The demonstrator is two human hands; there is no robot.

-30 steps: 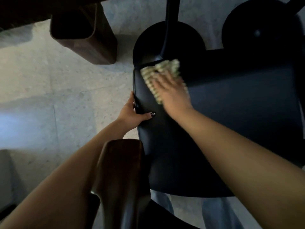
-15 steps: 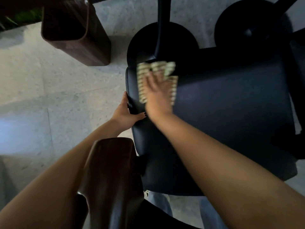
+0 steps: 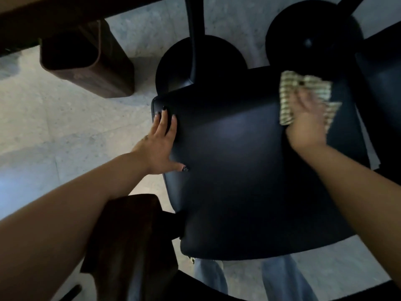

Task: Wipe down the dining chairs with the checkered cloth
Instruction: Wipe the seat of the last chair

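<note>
- Our right hand (image 3: 307, 120) lies flat, pressing the cloth (image 3: 288, 94) at the seat's (image 3: 234, 170) far right corner.
- Our left hand (image 3: 159, 146) is spread, fingers straight, bracing the seat's left edge.
- Bare seat runs left and toward us from the cloth; right hand nearer.

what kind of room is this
Probably a dining area in a home or restaurant: dark padded chairs on round pedestal bases, the wooden leg of a table at top left, and a stone-look floor.
</note>
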